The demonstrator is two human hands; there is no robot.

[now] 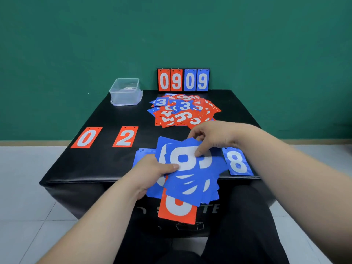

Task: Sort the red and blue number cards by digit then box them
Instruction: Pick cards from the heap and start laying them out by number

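My left hand [152, 170] grips a fanned bunch of blue number cards [192, 180] over the table's near edge; a red card [178, 210] sticks out below the fan. My right hand [211, 139] pinches the top blue card of the fan at its upper edge. A red 0 card [86, 137] and a red 2 card [125, 136] lie face up at the left. A blue 8 card [238, 161] lies at the right. Another blue card [142, 155] lies partly hidden under the fan. A loose heap of red and blue cards [183, 110] sits further back.
A clear plastic box [125, 94] stands at the far left corner of the black table [106, 119]. A scoreboard stand [183, 80] showing 0 9 0 9 is at the far edge. My legs in dark trousers are beneath the table's front. Green wall behind.
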